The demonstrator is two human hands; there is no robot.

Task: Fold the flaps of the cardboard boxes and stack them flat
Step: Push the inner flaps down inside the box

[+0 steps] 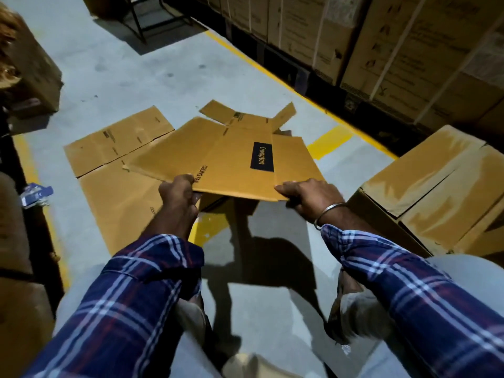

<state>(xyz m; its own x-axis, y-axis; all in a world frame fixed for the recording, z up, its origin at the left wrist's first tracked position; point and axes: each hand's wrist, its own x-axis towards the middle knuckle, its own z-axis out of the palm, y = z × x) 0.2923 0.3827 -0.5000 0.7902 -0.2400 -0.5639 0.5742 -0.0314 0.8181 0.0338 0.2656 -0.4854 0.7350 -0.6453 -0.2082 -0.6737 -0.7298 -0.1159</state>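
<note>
Both hands hold one flattened carton (231, 159) by its near edge. The left hand (177, 190) has its fingers curled round the near left corner, beside the "CEILING FAN" print; the right hand (305, 195) pinches the near right corner, thumb on top. A steel bangle (326, 214) sits on the right wrist.

The carton extends away from the hands toward 12 o'clock, held clear of the floor (114, 66), with its shadow below. The dark "Crompton" label (262, 156) faces up. The far flaps (245, 114) remain splayed, not yet folded flat.

The flat stack (114, 170) lies on the floor at 10 to 11 o'clock from the hands, partly beneath the carton's left side. The left hand is nearer to it. Judgement: placement requires a leftward shift and lowering.

A sealed carton (436, 186) stands at 3 o'clock, and strapped cartons (381, 36) line 1 o'clock.
</note>
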